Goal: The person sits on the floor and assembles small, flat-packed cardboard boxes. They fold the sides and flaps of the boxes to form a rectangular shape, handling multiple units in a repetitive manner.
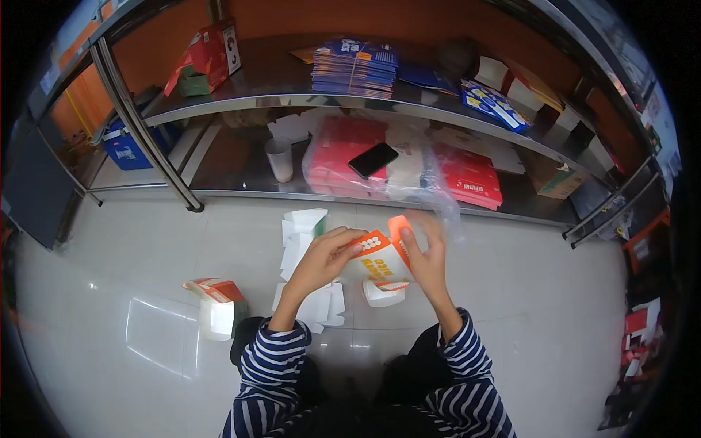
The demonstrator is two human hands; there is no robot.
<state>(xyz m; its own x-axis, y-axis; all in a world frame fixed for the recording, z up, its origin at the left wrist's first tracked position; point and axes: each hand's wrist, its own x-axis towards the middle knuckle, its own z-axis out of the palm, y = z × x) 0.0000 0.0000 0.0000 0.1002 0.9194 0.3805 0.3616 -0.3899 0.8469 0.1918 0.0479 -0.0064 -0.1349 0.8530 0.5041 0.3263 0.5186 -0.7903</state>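
Note:
In front of me, above the floor, I hold a white and orange paper food carton (380, 264) between both hands. My left hand (325, 257) is closed on its left side, the thumb pressed to the printed panel. At the upper right, my right hand (428, 254) pinches an orange flap with its thumb; its fingers are partly blurred and hidden behind. Just below, another small white carton (384, 295) with an orange edge sits on the floor. White paper carton pieces (312, 305) lie under and beside my left hand. A formed carton (217, 319) stands farther left.
A metal rack (292, 196) spans the far side. Its lower shelf holds a white cup (279, 162), plastic-wrapped red packs (343, 142) and a black phone (373, 159). Stacked blue printed cartons (355, 69) rest above. A blue box (131, 146) stands far left.

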